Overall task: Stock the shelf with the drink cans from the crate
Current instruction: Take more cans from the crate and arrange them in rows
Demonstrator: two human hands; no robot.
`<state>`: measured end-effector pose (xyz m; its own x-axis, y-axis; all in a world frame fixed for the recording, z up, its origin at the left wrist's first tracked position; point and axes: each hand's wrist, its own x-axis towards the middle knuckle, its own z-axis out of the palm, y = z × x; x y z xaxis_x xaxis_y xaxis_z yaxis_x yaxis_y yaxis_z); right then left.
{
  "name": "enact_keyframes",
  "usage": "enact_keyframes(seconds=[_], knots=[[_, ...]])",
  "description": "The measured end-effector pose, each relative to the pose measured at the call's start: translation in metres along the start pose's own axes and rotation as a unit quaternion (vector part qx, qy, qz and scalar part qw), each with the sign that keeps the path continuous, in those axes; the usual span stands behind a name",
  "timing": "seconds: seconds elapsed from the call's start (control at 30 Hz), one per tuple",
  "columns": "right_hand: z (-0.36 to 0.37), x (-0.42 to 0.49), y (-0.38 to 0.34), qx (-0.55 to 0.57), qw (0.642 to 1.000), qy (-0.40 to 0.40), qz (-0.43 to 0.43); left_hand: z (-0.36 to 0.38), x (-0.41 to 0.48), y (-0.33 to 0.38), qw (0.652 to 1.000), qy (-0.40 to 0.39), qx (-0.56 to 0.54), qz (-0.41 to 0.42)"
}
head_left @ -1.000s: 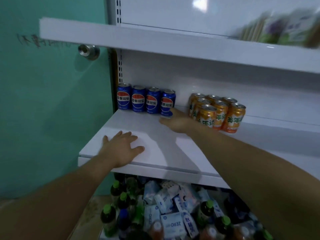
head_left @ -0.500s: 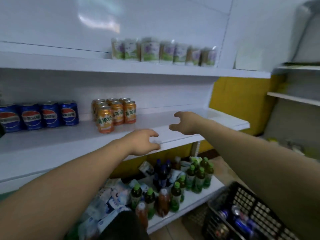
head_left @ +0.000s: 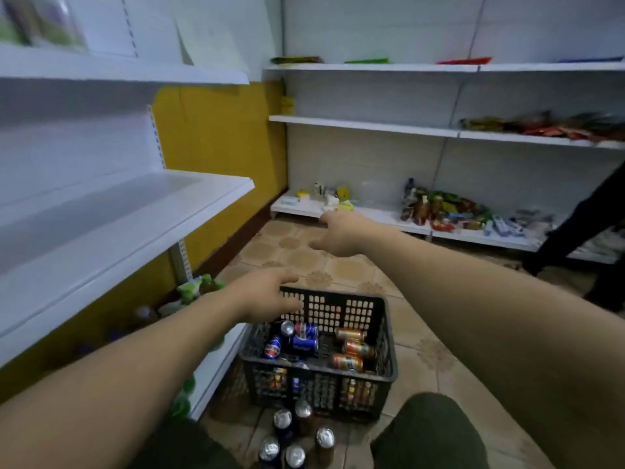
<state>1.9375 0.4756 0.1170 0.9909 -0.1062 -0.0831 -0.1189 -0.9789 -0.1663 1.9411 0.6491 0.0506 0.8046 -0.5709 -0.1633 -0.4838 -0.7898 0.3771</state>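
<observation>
We take the black crate (head_left: pixel 321 372) as the reference for all positions. It stands on the tiled floor (head_left: pixel 304 255), and the task's cans lie loose inside it. The blue cans (head_left: pixel 301 336) lie on their sides in its left half, and the orange cans (head_left: pixel 351 348) lie on their sides in its right half. More cans show through the holes of its near wall. A cluster of upright cans (head_left: pixel 294 434), seen by their silver tops, stands on the floor just on the near side of the crate, between the person's knees (head_left: pixel 429 431) in dark trousers.

The left hand (head_left: pixel 267 294) hovers over the far-left corner of the crate, palm down. Its grip is spread, with the fingers loosely extended across the far rim, and it holds nothing. We cannot tell whether the fingertips touch the rim. The right hand (head_left: pixel 341 236) is stretched out well beyond the crate, above the floor. Its grip is likewise spread, thumb apart from the fingers, with nothing in it.

To the left of the crate runs the white shelf (head_left: pixel 118 228). Below that board, green-capped bottles (head_left: pixel 196 287) stand near the crate's left side. Beyond the crate, the far shelves (head_left: pixel 372 125) carry mixed packets and bottles. To the far right of the crate, a figure in dark clothing (head_left: pixel 575 238) is partly in view
</observation>
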Motion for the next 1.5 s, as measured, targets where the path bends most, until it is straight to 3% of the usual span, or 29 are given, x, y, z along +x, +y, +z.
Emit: enact_keyframes(seconds=[0.1,0.3,0.63,0.8,1.0,1.13,1.3,1.5], knots=[[0.03,0.013,0.031,0.027,0.998,-0.022,0.059,0.026,0.032,-0.007,0.998,-0.051,-0.023,0.021],[0.104,0.063,0.076,0.059,0.986,-0.098,0.117,0.095,0.091,-0.048,0.993,-0.112,-0.029,-0.025],[0.28,0.183,0.123,0.116,0.95,-0.261,0.123,0.194,0.186,-0.158,0.975,-0.179,-0.064,-0.111],[0.38,0.232,0.132,0.195,0.913,-0.314,0.173,0.261,0.229,-0.218,0.973,-0.203,0.059,-0.096],[0.489,0.266,0.126,0.211,0.891,-0.369,0.156,0.317,0.247,-0.283,0.979,-0.14,0.144,-0.037],[0.544,0.282,0.112,0.262,0.86,-0.393,0.194,0.339,0.243,-0.301,0.99,-0.064,0.127,0.022],[0.599,0.3,0.098,0.405,0.78,-0.363,0.309,0.347,0.245,-0.306,0.99,-0.011,0.142,0.012],[0.589,0.293,0.096,0.358,0.837,-0.286,0.3,0.353,0.241,-0.308,0.99,0.038,0.13,0.036]])
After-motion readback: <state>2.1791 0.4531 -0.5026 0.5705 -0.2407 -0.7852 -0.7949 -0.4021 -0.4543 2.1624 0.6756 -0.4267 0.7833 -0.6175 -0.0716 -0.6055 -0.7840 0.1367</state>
